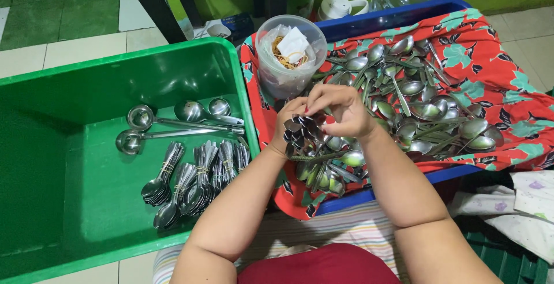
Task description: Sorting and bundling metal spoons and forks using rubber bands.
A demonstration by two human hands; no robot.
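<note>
My left hand [287,123] grips a bunch of metal spoons [304,137] by the handles, their bowls hanging toward me. My right hand [341,110] sits on top of the same bunch, fingers curled over the handle ends. Both hands hover over the near left part of a heap of loose spoons [412,102] lying on a red flowered cloth [496,82] spread over a blue crate [381,19]. A clear plastic tub [287,56] holding rubber bands and a white paper stands just beyond my hands.
A large green plastic bin [86,163] on my left holds several banded spoon bundles [196,180] and ladles [173,123]. Bottles and a white lidded cup [336,6] stand beyond the crate. White cloth [519,203] lies at the right.
</note>
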